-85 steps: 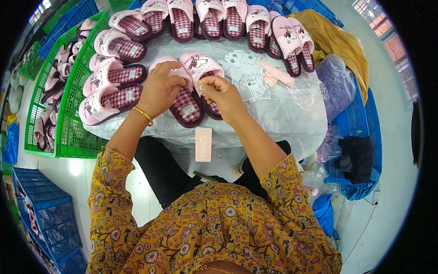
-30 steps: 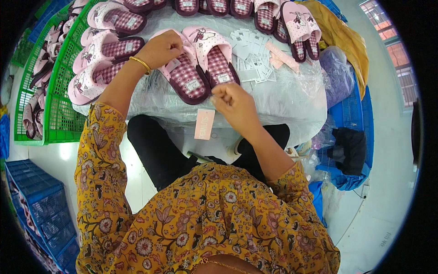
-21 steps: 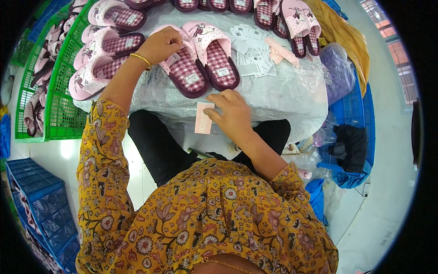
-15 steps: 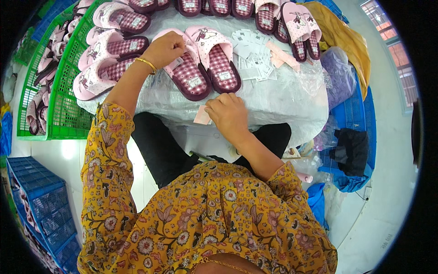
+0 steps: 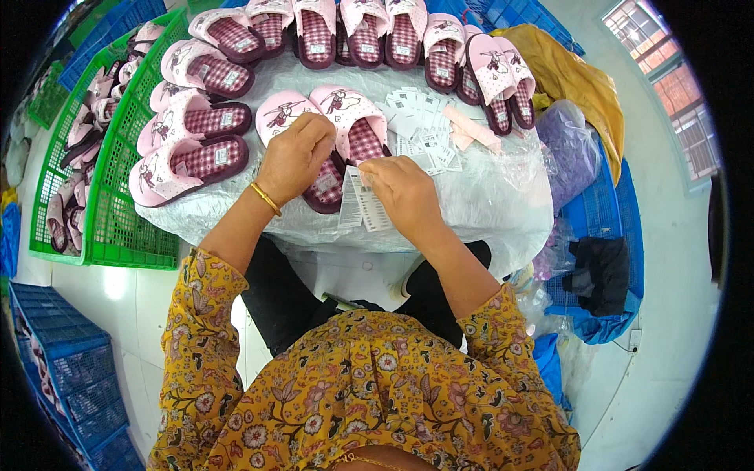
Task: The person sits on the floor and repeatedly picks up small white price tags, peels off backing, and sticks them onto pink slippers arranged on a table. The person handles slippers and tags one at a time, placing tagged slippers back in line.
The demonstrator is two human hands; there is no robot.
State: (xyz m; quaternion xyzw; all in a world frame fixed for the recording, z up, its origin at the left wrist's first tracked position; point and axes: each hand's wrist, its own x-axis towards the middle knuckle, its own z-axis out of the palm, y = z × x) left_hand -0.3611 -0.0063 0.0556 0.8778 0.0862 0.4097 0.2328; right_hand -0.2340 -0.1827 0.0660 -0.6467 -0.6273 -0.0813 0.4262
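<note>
A pair of pink slippers with maroon checked insoles stands on the plastic-covered table (image 5: 479,212) before me. My left hand (image 5: 298,155) is over the left slipper (image 5: 281,111), hiding part of it. Its fingers are pinched together, and what they hold, if anything, is hidden. Beside it my right hand (image 5: 402,192) grips a printed white paper tag (image 5: 363,206), which appears folded or doubled, between thumb and fingers. The tag hangs in front of the right slipper (image 5: 349,110), covering its near end.
More pink slippers (image 5: 363,31) line the table's far and left edges. Loose white tags (image 5: 420,118) and pale pink strips (image 5: 471,129) lie to the right. A green crate (image 5: 129,173) of slippers stands left, blue crates (image 5: 75,345) lower left, and a purple plastic-wrapped bundle (image 5: 580,153) right.
My left hand has come back from the left slipper's upper toward my right hand. My right hand has turned the tag, so its printed white side shows instead of pink. The view has shifted.
</note>
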